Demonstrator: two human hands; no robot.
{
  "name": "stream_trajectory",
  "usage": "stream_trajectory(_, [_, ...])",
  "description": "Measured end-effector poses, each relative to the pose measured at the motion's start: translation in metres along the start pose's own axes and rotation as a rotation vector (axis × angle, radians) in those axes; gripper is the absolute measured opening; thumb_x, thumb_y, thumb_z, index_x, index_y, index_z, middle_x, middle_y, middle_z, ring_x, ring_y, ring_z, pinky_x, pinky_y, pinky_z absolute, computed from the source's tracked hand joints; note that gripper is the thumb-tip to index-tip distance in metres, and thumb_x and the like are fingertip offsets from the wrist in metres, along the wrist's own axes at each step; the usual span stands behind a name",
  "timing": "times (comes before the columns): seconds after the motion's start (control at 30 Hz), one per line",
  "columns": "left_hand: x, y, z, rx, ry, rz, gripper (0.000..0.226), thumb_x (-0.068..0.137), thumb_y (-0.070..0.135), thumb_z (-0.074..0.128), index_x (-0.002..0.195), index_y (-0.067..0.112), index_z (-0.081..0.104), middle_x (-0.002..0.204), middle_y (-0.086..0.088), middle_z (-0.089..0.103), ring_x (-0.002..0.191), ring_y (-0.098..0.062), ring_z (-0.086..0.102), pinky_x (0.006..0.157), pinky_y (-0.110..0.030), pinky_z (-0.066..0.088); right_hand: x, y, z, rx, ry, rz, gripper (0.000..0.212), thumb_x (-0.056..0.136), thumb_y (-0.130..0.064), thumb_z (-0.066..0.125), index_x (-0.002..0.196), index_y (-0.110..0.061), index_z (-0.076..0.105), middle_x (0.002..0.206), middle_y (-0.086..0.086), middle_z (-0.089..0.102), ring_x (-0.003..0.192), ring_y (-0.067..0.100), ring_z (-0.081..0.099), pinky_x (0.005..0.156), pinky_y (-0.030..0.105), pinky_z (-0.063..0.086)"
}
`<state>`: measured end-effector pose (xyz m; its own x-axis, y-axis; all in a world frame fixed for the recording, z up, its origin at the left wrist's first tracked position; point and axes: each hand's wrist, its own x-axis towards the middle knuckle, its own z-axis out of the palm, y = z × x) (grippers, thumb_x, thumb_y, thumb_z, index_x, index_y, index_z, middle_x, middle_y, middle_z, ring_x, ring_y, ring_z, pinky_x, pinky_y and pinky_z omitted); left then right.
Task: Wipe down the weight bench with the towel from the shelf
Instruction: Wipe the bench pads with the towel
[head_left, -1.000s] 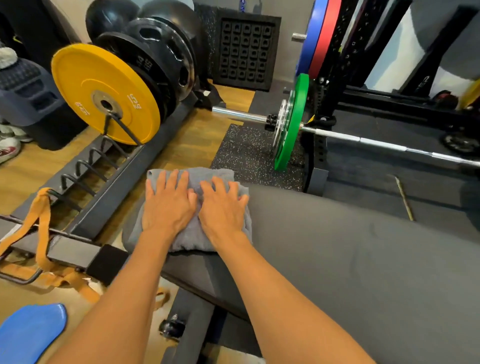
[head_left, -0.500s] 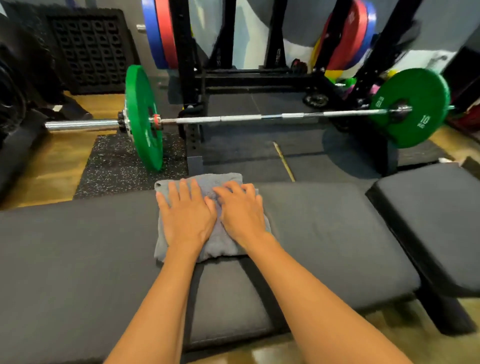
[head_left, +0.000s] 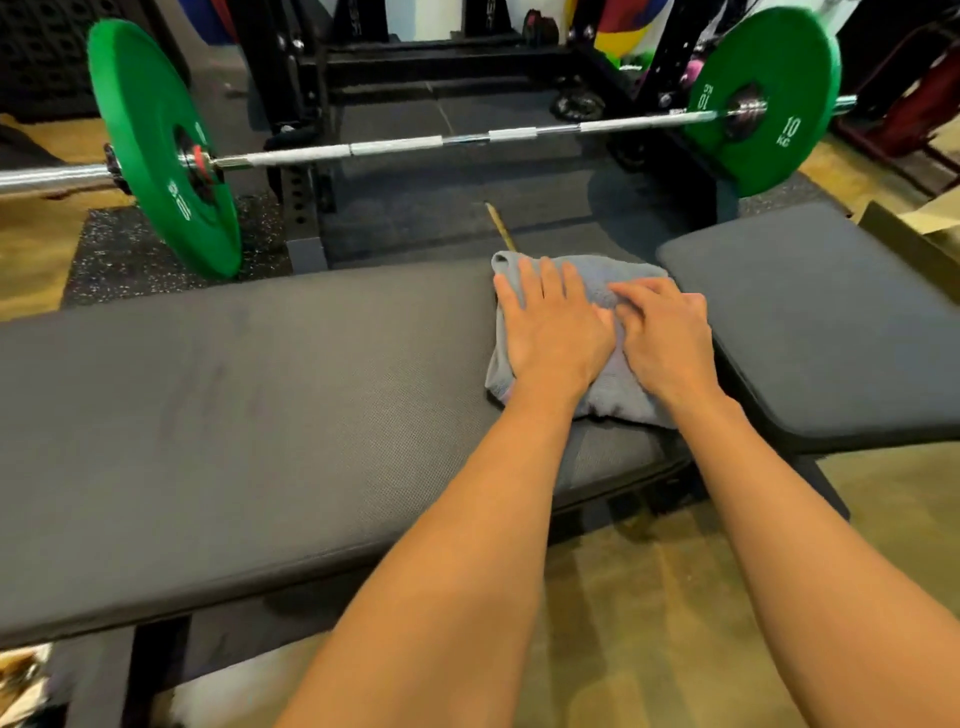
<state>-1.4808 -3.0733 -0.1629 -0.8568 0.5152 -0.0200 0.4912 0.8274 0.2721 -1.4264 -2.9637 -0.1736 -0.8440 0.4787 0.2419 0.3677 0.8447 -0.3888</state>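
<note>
A folded grey towel (head_left: 621, 387) lies at the right end of the long black bench pad (head_left: 249, 415), beside the gap to the separate seat pad (head_left: 815, 322). My left hand (head_left: 553, 332) presses flat on the towel's left half, fingers spread. My right hand (head_left: 665, 338) rests on its right half with the fingers curled into the cloth. Both forearms reach in from the lower right.
Behind the bench, a barbell (head_left: 395, 148) with a green plate at the left (head_left: 166, 150) and at the right (head_left: 763, 98) rests low over dark rubber flooring. Black rack uprights (head_left: 306, 119) stand behind it. A thin stick (head_left: 501, 226) lies on the mat. Wooden floor shows below.
Both hands slid the towel rightward along the long pad, from its left end to its right end near the seat pad. My view followed to the right.
</note>
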Motion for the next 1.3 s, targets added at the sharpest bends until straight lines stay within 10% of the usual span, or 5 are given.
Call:
stream_trajectory(0.13, [-0.038,0.007,0.005,-0.029,-0.012,0.050,0.066,0.097,0.041,0.024,0.153,0.008,0.014,0.161,-0.016,0.011,0.148,-0.034,-0.002,0.117,-0.057,-0.005,-0.043,0.011,-0.003,0.012,0.083,0.011,0.030,0.097,-0.022,0.047,0.122,-0.022,0.064,0.127,0.001,0.059,0.110,0.032,0.051,0.083,0.019,0.023])
stream_trajectory(0.37, [-0.094,-0.050,-0.010,-0.023,-0.020,0.050,0.066,0.098,0.045,0.019,0.153,0.008,0.010,0.161,-0.015,0.008,0.149,-0.033,-0.005,0.117,-0.056,-0.006,-0.102,-0.067,0.005,-0.020,0.135,0.013,0.035,0.095,-0.024,0.042,0.117,-0.015,0.067,0.124,0.009,0.061,0.110,0.039,0.046,0.090,0.050,0.039])
stream_trajectory(0.97, [-0.294,-0.495,-0.130,0.066,0.159,-0.537,0.079,0.083,0.053,0.006,0.152,0.018,0.020,0.161,-0.003,0.016,0.150,-0.021,0.004,0.120,-0.047,-0.001,-0.242,-0.527,0.161,0.011,-0.217,-0.437,0.051,0.088,-0.037,0.027,0.109,-0.010,0.065,0.117,0.017,0.062,0.105,0.043,0.056,0.074,0.052,0.047])
stream_trajectory(1.3, [-0.271,-0.640,-0.160,0.051,0.208,-0.719,0.062,0.094,0.037,0.021,0.149,0.008,0.028,0.157,-0.010,0.028,0.146,-0.030,0.018,0.119,-0.048,0.014,-0.201,-0.658,0.224,0.072,-0.432,-0.599,0.054,0.093,-0.043,0.018,0.135,-0.020,0.044,0.145,0.004,0.038,0.133,0.033,0.029,0.099,0.051,0.027])
